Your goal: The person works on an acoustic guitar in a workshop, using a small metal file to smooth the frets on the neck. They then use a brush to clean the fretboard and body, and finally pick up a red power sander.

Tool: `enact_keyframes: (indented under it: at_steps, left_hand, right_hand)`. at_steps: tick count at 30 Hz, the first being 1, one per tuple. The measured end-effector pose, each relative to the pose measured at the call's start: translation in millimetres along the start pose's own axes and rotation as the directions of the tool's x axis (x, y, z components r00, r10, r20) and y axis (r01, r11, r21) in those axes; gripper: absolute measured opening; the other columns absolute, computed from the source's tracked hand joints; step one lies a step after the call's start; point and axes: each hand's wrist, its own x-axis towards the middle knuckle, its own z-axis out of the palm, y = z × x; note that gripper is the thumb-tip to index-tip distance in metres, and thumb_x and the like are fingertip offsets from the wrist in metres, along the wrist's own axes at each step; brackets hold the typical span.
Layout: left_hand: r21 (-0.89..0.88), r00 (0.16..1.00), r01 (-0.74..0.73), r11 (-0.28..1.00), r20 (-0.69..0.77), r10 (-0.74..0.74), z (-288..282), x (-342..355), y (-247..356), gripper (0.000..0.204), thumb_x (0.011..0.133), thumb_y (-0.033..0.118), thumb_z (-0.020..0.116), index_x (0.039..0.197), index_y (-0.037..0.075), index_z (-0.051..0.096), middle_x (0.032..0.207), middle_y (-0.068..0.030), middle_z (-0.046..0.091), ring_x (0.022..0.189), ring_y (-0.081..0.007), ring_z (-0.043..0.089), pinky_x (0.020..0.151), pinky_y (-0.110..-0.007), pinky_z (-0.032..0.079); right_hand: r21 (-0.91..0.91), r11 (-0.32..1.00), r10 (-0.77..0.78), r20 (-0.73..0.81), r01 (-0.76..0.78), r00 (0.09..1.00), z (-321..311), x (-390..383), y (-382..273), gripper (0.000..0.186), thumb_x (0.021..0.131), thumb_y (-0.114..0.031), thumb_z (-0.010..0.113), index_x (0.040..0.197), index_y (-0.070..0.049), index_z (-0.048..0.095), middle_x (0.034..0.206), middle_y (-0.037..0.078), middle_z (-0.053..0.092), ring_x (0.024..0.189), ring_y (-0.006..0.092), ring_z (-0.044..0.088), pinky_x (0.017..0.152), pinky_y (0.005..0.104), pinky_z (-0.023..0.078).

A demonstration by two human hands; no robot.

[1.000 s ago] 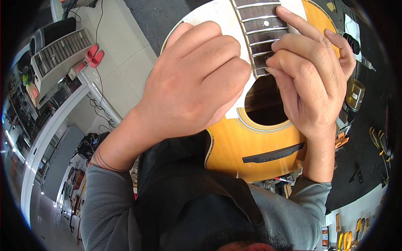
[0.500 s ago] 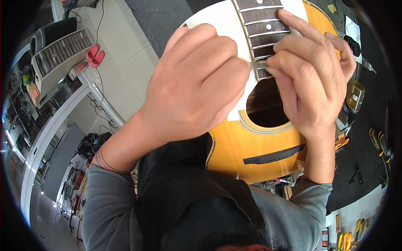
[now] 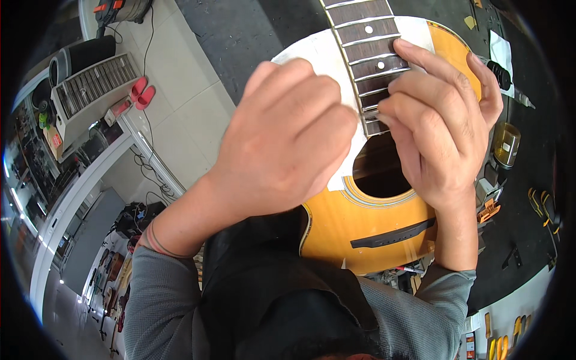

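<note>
An acoustic guitar with a yellow-orange top point(image 3: 384, 255) lies in front of me, its dark fretboard point(image 3: 377, 52) pointing away. White covering point(image 3: 318, 53) masks the top beside the fretboard. A narrow metal tool point(image 3: 370, 113), like a slim file, crosses the last frets near the soundhole point(image 3: 381, 168). My left hand point(image 3: 285, 135) is closed in a fist at the tool's left end; whatever handle it has is hidden. With thumb and index finger my right hand point(image 3: 441, 120) pinches the other end, its outer fingers spread over the fretboard edge and guitar top.
On the dark worktop at the right are an amber jar point(image 3: 507, 145), yellow-handled pliers point(image 3: 536, 201), a black angled piece point(image 3: 512, 256) and white paper point(image 3: 501, 57). Pink slippers point(image 3: 143, 94) and cables lie on the tiled floor at left. The black bridge point(image 3: 393, 234) is stringless.
The guitar and both hands appear slightly lower in the picture, as the whole view has shifted. Both hands keep their grip on the tool over the frets.
</note>
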Motion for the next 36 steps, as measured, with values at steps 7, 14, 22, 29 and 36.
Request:
enact_keyframes:
  at_steps: [7,14,22,29,36]
  left_hand:
    - [-0.033,1.000,-0.012,0.999,0.001,0.012,2,1,-1,0.028,0.071,-0.007,0.085,0.096,-0.001,0.074,0.083,-0.0095,0.065,0.071,-0.0294,0.060,0.065,-0.040,0.046]
    - [-0.029,1.000,-0.008,1.000,0.013,0.008,1,4,-1,0.026,0.072,-0.006,0.086,0.094,0.000,0.074,0.084,-0.0089,0.065,0.071,-0.0287,0.060,0.064,-0.039,0.045]
    - [-0.007,1.000,-0.013,1.000,-0.012,0.013,4,3,0,0.026,0.073,-0.007,0.085,0.094,0.001,0.074,0.082,-0.0093,0.067,0.069,-0.0285,0.060,0.064,-0.039,0.047]
    - [0.018,0.994,0.082,0.996,-0.076,-0.081,-14,12,-3,0.018,0.083,-0.012,0.082,0.095,0.000,0.075,0.083,-0.0087,0.069,0.068,-0.0215,0.060,0.064,-0.032,0.046]
    - [-0.022,0.988,0.141,0.990,-0.068,-0.142,-17,17,-4,0.016,0.084,-0.010,0.082,0.094,0.000,0.075,0.082,-0.0097,0.069,0.071,-0.0211,0.060,0.064,-0.032,0.045]
  right_hand:
    - [0.031,0.999,-0.020,0.009,0.020,1.000,-2,-2,3,0.021,0.078,-0.011,0.088,0.095,-0.015,0.076,0.104,0.000,0.076,0.129,0.0303,0.075,0.126,0.0533,0.034]
    - [0.046,0.998,-0.036,0.000,0.036,0.999,-2,-3,5,0.021,0.077,-0.010,0.087,0.094,-0.015,0.076,0.104,0.000,0.076,0.127,0.0312,0.076,0.124,0.0538,0.036]
    - [0.007,0.999,-0.052,-0.018,0.052,0.998,-1,1,7,0.021,0.077,-0.010,0.086,0.095,-0.015,0.076,0.105,0.001,0.076,0.124,0.0299,0.076,0.123,0.0533,0.037]
    - [0.041,0.991,0.133,-0.307,-0.127,0.942,9,-9,33,0.045,0.097,-0.014,0.079,0.137,0.000,0.063,0.138,0.019,0.068,0.144,0.0304,0.059,0.109,0.0474,0.043]
    - [0.288,0.934,0.264,-0.159,-0.211,0.951,-25,-26,60,0.037,0.104,-0.004,0.074,0.140,0.002,0.069,0.143,0.016,0.071,0.135,0.0268,0.065,0.118,0.0393,0.048]
